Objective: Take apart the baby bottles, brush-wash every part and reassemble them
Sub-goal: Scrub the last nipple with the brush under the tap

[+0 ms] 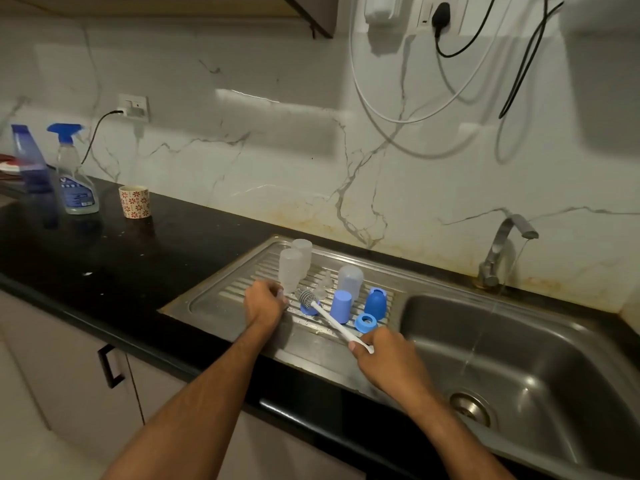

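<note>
On the ribbed steel drainboard [221,306] beside the sink, the person's left hand [265,303] curls round the neck end of a translucent, frosted plastic baby bottle [290,270], which stands mouth-down and tilted, its base pointing up toward the wall. A second translucent bottle body [303,249] stands inverted just behind it, touching or nearly so. The right hand [388,355] grips the far end of a long white-handled bottle brush [332,323], whose grey bristle head [306,298] lies just beside the mouth of the held bottle, over a small blue ring-shaped part [304,309] that is mostly hidden.

The bottles are already apart: a clear rounded cap [350,281], a pale blue cylindrical cap [341,305], a darker blue domed part [375,303] and a blue screw collar [365,322] sit near one another on the drainboard, with what looks like a clear teat [325,280] behind the brush (too faint to be certain). A thin stream of water runs from the steel tap [502,251] into the basin [519,358].

The step in hand appears to be the brush-washing, with this bottle body about to be scrubbed. The next move probably calls for lifting and tipping the bottle so its mouth faces the brush, then sliding the bristle head inside and twisting it, while the left hand holds the slippery plastic firmly.
</note>
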